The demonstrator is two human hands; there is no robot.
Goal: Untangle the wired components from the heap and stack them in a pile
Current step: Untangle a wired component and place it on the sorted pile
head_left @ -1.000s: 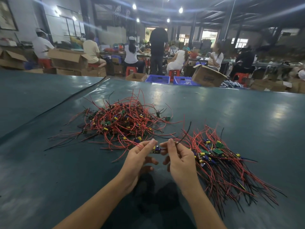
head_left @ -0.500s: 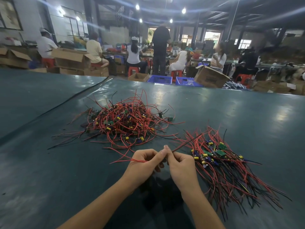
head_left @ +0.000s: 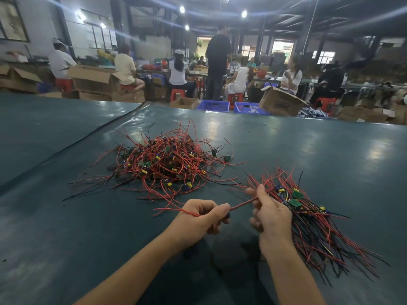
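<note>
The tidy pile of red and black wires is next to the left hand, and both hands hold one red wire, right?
Not quite. The head view shows the tidy pile of red and black wires next to the right hand, not the left hand. Both hands do hold one red wire between them.

Forearms bare up to the frame edge. The left hand [head_left: 198, 219] and right hand [head_left: 272, 214] bare too: slender fingers, short plain nails, creased knuckles.
</note>
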